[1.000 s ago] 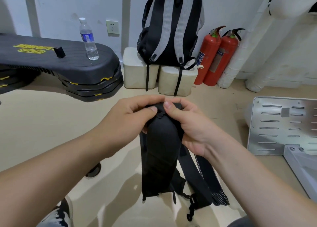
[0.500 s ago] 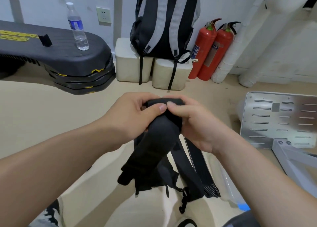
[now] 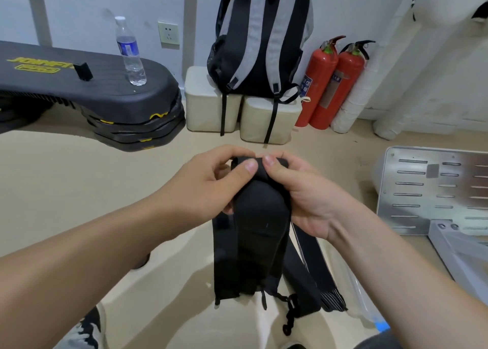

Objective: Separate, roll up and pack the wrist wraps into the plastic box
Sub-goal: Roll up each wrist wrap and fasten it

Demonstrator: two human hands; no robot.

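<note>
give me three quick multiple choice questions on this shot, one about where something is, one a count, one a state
1. Where does the water bottle stand?
A. on the floor
B. on the black step platform
C. on a white box

2. How many red fire extinguishers stand by the wall?
A. one
B. two
C. four

3. How is the black wrist wrap held?
A. lying loose on the floor
B. draped over one forearm
C. pinched at its top end by the left hand and right hand, the rest hanging down

Answers:
1 B: the bottle's base sits on the platform's top.
2 B: two red cylinders stand side by side.
3 C: both thumbs press on the wrap's top end.
</note>
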